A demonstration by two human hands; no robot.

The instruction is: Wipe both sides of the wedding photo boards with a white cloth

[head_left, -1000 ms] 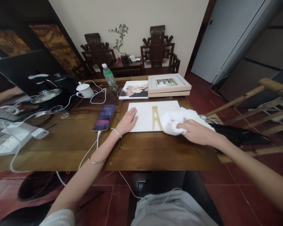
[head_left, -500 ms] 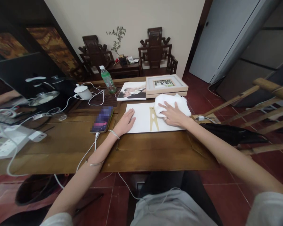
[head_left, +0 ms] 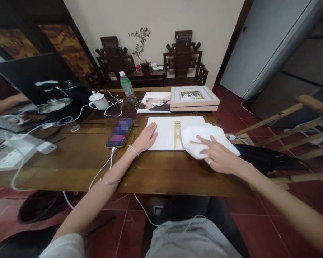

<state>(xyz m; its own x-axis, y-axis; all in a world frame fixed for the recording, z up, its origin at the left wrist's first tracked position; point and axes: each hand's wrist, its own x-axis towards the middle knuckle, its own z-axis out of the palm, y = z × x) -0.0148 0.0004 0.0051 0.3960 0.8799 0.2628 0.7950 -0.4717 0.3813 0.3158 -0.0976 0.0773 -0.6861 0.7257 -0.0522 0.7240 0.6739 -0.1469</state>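
A white rectangular panel (head_left: 163,138) lies flat on the wooden table. On its face is a narrow tan A-shaped piece (head_left: 177,125) with a small cutout. My left hand (head_left: 147,138) rests on the panel's left end, fingers extended and holding nothing. My right hand (head_left: 216,154) presses on a bunched white cloth (head_left: 195,134), fingers spread over its top. The cloth covers the panel's lower right part and reaches past its edge, so that corner is hidden.
Behind the panel are stacked wooden picture frames (head_left: 218,102) and a photo print (head_left: 156,107). A phone (head_left: 120,132) on a charging cable lies to the left, with a lidded white cup (head_left: 99,102), a green bottle (head_left: 127,89) and a power strip (head_left: 12,156) beyond.
My right hand and the cloth have moved from the panel's upper right toward its lower right edge and me. My left hand stays on the panel. The view has shifted slightly.
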